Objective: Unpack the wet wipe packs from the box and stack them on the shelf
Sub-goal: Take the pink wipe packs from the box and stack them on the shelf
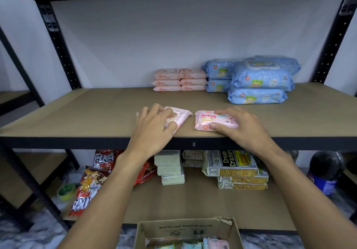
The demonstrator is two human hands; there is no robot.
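Two pink packs lie at the shelf [77,117] front edge.
The open box [185,229] below holds more packs. The left hand [154,131] curls its fingers round the left pack [180,114], which lies skewed; the right hand [241,127] pinches the right pack [207,120], long axis along the edge.

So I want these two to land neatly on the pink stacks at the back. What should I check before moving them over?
1. Left hand grips left pink pack: ok.
2. Right hand grips right pink pack: ok.
3. Shelf between them and the pink stacks bare: ok.
4. Both pink stacks level, same height: ok.
5. Packs back from shelf's front edge: not ok, both sit at it.
6. More packs in box: ok.
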